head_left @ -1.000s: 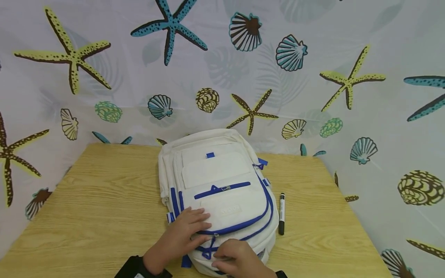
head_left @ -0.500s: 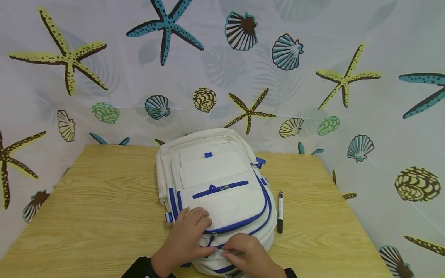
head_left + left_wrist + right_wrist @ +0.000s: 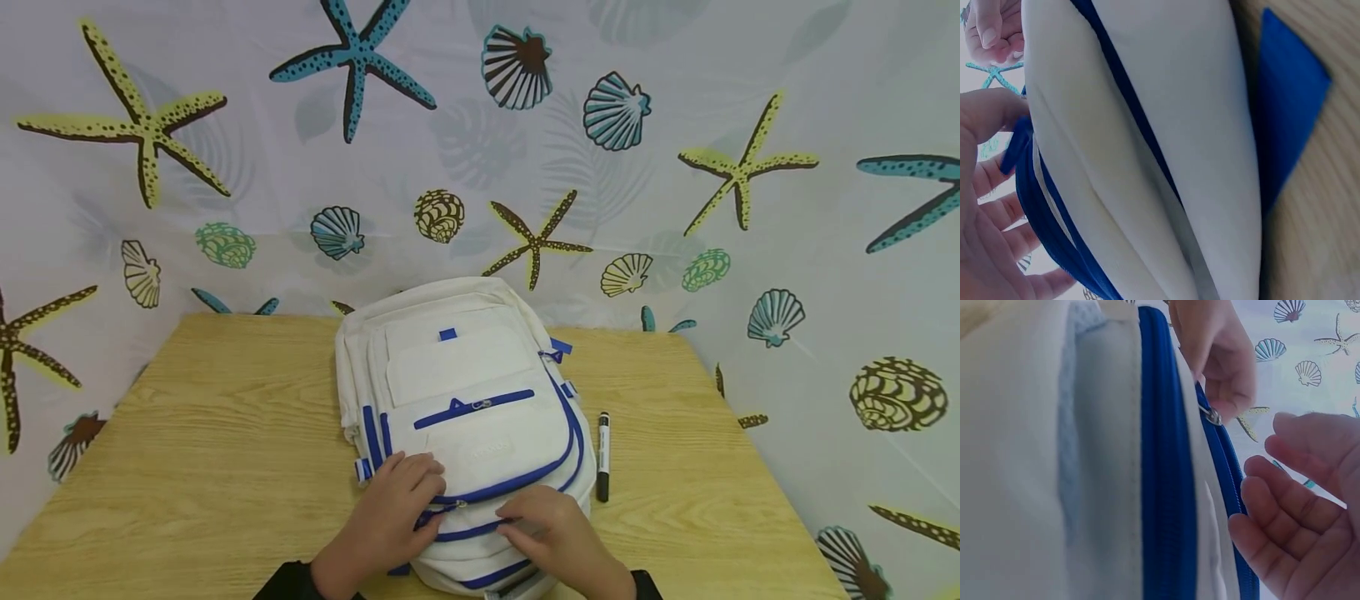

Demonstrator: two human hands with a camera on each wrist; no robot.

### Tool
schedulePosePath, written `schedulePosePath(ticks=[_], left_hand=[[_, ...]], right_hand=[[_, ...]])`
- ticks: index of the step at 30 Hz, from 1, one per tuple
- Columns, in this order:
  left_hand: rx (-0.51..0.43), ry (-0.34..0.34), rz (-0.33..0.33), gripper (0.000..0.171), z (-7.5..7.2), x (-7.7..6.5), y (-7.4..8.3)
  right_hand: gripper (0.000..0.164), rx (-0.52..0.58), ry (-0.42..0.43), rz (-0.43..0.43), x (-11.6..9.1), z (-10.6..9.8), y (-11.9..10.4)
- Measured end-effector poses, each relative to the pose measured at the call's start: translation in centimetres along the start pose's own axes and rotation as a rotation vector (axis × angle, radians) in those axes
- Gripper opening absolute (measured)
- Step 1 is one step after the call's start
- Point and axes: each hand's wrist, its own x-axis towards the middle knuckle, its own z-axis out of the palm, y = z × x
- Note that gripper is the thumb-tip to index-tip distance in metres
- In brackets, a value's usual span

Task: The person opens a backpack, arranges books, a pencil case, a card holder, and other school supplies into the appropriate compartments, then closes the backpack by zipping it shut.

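A white backpack [image 3: 480, 450] with blue trim lies on the wooden table, its base toward me. At its lower left, my left hand [image 3: 390, 517] pinches the blue zipper pull [image 3: 1017, 145], thumb against it and other fingers spread over the front pocket. The metal slider [image 3: 1211, 415] shows beside that hand in the right wrist view. My right hand [image 3: 558, 533] hovers by the lower right of the bag, fingers loosely bent and nothing held. In the right wrist view its fingertips [image 3: 1244, 528] are close to the blue zipper [image 3: 1232, 469]; contact cannot be told.
A black-and-white marker [image 3: 603, 457] lies right of the backpack on the wooden table [image 3: 255, 417]. A blue strap end [image 3: 1291, 106] sticks out beside the bag. Behind the table hangs a white cloth [image 3: 420, 158] printed with starfish and shells.
The zipper pull, hanging below its slider earlier, now points left into my left hand. My right hand has drawn away from the pull, up and to the right.
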Motion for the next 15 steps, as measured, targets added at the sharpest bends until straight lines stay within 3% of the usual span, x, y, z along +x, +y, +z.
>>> schedulePosePath(ticks=[8,15], left_hand=[[-0.07,0.098,0.065,0.018,-0.6,-0.6,-0.5],[-0.092,0.127,0.112,0.014,-1.1,-0.8,-0.9]], right_hand=[[0.01,-0.08,0.063,0.0,0.5,-0.9,0.5],[0.016,-0.179,0.08,-0.08,1.4,-0.9,1.1]])
